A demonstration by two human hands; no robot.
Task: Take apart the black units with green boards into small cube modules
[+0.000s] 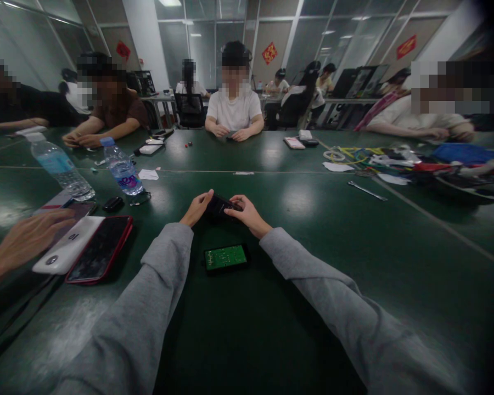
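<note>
Between my two hands is a small black plastic piece, perhaps a casing, held just above the green table. My left hand grips its left end, thumb on the upper edge. At the other end, my right hand closes its fingers on the piece. Nearer to me, between my forearms, lies a green circuit board set in a black frame. The underside of the held piece is hidden.
Left of me are a red-cased phone, a white phone, another person's hand, a black earbud case and two water bottles. To the right lie a wrench and a pile of cables. People sit opposite.
</note>
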